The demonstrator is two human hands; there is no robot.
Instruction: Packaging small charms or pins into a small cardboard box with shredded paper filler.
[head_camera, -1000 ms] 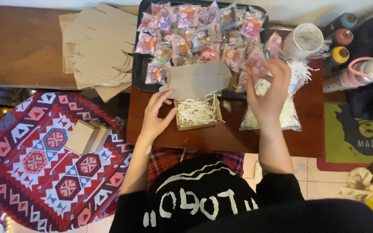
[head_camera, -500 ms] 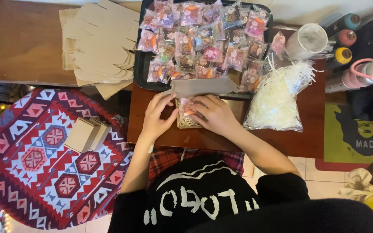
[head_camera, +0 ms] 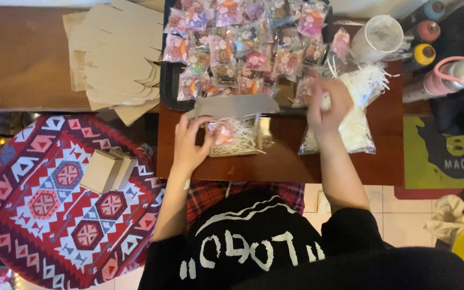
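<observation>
On the dark wooden desk (head_camera: 280, 164), a small kraft box (head_camera: 236, 135) is sitting open with its lid flap raised toward the tray — pale shredded paper is filling it, and a pink wrapped packet (head_camera: 222, 131) is lying on top of the shreds at the left side. The left hand (head_camera: 190, 145) is curling against the box's left wall, its fingertips touching the packet's edge. The right hand (head_camera: 327, 104) is hovering, blurred, over a clear bag of white paper shred (head_camera: 358, 115) lying just right of the box; its fingers are looking loosely bunched, but whether they are pinching any shred I cannot tell.

Behind the box, a black tray (head_camera: 168, 86) is holding many small clear packets with pink, orange and brown contents, crowded edge to edge. Left of the tray, a stack of flat kraft box blanks (head_camera: 116, 59) is fanning out over a lighter brown tabletop (head_camera: 20, 59). At the desk's far right corner a white roll (head_camera: 377, 37) is standing beside a few bottles with coloured caps (head_camera: 422, 37) — teal, red and yellow.

Lower left, a round cushion with a red, white and navy geometric pattern (head_camera: 38, 215) is carrying two closed kraft boxes (head_camera: 106, 171) side by side. To the right, a green mat with dark lettering (head_camera: 449, 156) is lying on a pale tiled floor (head_camera: 404, 225).
</observation>
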